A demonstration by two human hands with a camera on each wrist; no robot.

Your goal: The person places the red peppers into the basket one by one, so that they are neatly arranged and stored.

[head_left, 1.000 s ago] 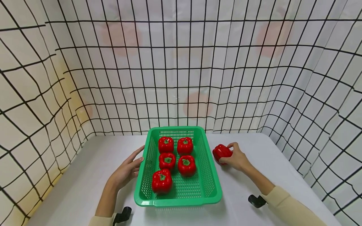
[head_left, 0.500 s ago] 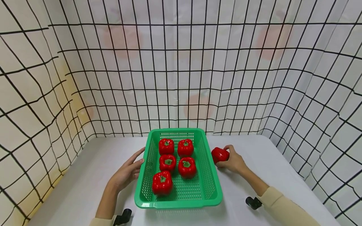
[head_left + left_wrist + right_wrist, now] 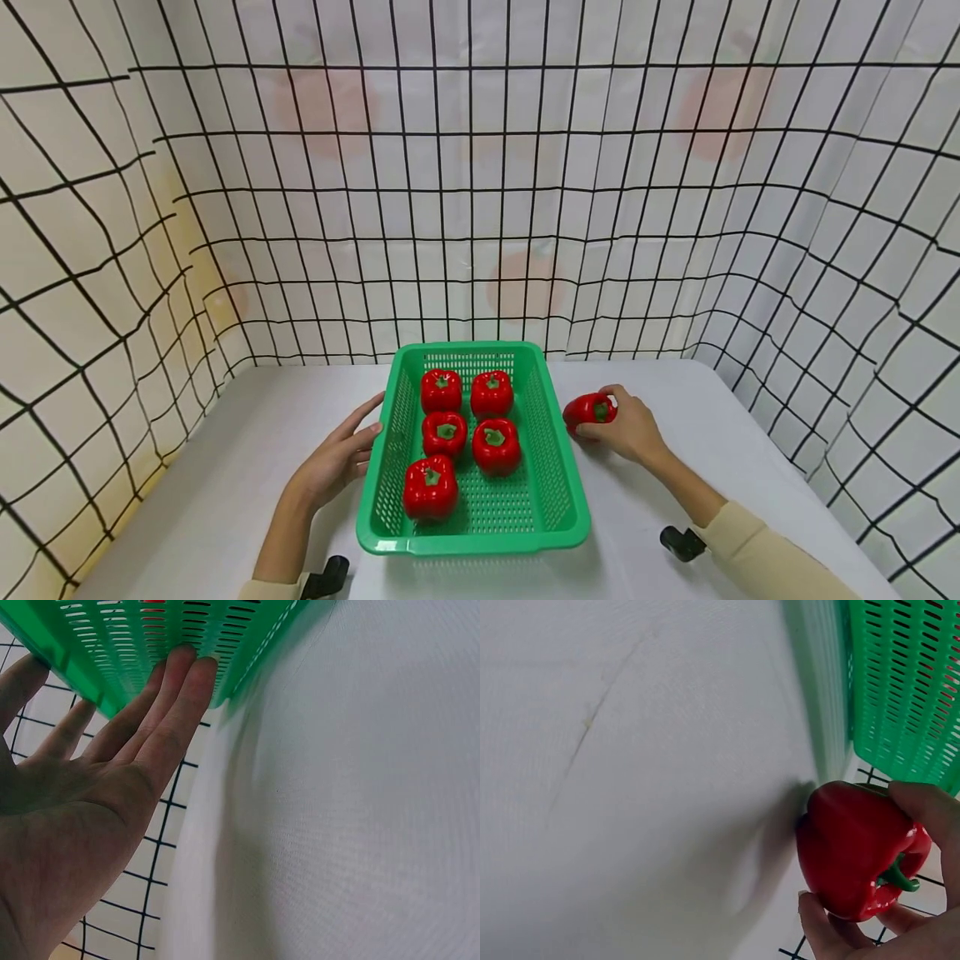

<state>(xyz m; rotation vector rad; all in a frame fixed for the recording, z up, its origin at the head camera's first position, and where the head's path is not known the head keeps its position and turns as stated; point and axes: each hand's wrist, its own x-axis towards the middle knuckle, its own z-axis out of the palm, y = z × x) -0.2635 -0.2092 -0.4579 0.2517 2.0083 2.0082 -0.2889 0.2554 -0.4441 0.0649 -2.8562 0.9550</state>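
Note:
A green perforated basket (image 3: 551,492) stands on the white table with several red bell peppers in it, among them one bell pepper (image 3: 431,487) at the near left. My left hand (image 3: 330,467) lies along the basket's left side, its fairly straight fingers touching the wall; in the left wrist view the fingertips (image 3: 199,671) meet the slotted side. To the right of the basket, my right hand (image 3: 628,427) grips another red bell pepper (image 3: 583,410) between thumb and fingers. That bell pepper (image 3: 855,851) lies tipped sideways, its green stem facing the palm in the right wrist view.
A white wall with a black grid (image 3: 480,208) encloses the table (image 3: 285,400) at the back and both sides. Black wrist devices (image 3: 326,575) hang under both sleeves.
The right hand shifted the bell pepper toward the basket, then back a little right, turning it so the stem shows. The left hand and basket stay in place; the head view tilted slightly.

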